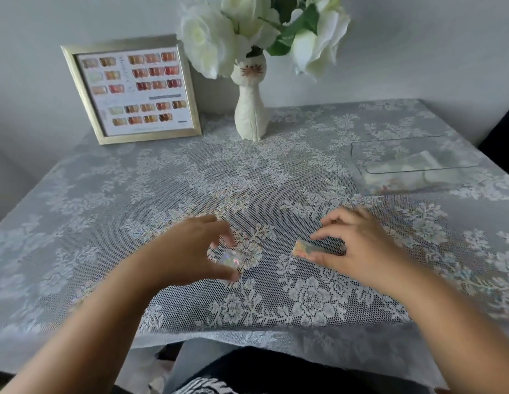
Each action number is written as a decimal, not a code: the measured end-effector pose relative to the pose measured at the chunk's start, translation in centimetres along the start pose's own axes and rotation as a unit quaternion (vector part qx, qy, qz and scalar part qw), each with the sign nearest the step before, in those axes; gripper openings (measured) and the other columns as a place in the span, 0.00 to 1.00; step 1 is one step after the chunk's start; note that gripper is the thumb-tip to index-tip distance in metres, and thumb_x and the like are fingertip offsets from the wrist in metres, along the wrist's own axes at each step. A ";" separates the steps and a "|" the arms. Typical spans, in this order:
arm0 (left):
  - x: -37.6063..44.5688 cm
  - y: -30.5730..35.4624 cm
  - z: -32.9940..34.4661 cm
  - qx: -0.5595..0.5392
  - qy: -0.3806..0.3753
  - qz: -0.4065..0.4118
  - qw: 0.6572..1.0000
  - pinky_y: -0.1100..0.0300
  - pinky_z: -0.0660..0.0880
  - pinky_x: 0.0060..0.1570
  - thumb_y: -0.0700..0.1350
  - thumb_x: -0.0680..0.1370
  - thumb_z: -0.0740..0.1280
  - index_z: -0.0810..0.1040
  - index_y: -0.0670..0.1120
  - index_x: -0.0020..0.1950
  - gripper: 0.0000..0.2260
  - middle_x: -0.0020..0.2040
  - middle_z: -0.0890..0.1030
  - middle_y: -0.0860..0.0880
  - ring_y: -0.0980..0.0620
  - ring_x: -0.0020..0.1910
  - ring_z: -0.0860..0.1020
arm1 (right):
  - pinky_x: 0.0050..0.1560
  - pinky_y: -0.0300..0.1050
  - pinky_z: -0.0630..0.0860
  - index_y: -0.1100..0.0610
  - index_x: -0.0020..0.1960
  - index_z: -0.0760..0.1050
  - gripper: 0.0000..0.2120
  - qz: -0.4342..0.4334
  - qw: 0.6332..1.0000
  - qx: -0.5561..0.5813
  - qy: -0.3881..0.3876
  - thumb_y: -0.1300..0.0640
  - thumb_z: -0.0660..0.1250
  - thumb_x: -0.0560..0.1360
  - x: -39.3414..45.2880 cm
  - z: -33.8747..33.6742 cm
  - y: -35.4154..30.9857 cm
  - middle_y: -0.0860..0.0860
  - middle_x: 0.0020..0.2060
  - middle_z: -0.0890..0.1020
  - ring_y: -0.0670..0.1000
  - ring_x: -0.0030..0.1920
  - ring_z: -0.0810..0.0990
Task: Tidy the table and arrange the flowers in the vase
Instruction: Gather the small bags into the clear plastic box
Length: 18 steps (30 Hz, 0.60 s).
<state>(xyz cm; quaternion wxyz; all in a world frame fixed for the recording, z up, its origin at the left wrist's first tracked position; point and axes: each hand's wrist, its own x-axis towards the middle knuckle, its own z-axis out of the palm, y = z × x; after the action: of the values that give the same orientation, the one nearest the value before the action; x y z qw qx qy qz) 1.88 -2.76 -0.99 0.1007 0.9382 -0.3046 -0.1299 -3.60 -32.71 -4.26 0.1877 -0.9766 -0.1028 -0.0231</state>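
Two hands over the lace cloth (247,172), each at a small shiny piece. Left hand (187,248) is curled into a wide claw, thumb low and forefinger high, and the left chip (232,257) sits in the gap between them. It is blurred, so I cannot tell whether the fingers (226,240) actually pinch it or only bracket it. Right hand (361,248) has its fingers part-spread and bent down; the thumb and forefinger tips meet the near end of the right chip (304,248), which lies flat on the counter (76,331) and pokes out to the left of those fingertips. Contact looks real there, a light pinch rather than a lift.

Both chips flash rainbow, holographic, oblong. No print legible on either.

Beyond the fingers, far side of the counter: a cream vase (251,109) shaped like a cat, whiskers and nose drawn on, standing upright. White flowers (261,29) with green leaves fill its neck and spread wide above it, so they are in the vase, well apart from both hands. Left of the vase a gold frame (131,89) leans at the wall, holding a chart of nail swatches in reds, oranges and pale tones; its text is too small to read.

Past the right hand's fingers, toward the far right edge, a clear tray (412,163) lies on the lace with pale bits inside, too hazy to name.
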 end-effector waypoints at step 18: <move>0.6 1.3 -0.8 -0.147 0.009 0.011 0.989 0.65 0.74 0.35 0.53 0.67 0.78 0.73 0.59 0.47 0.16 0.37 0.81 0.58 0.61 0.33 0.78 | 0.57 0.36 0.57 0.40 0.38 0.76 0.15 0.006 0.992 0.123 -0.004 0.31 0.62 0.61 -0.4 -0.4 -1.6 0.31 0.47 0.76 0.33 0.53 0.67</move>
<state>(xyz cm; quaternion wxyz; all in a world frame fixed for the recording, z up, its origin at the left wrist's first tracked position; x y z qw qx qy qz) 1.85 -4.06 0.06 0.2412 0.9110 -0.2918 -0.1636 -4.35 -31.47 -3.32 0.3060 -0.9468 -0.0996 -0.0054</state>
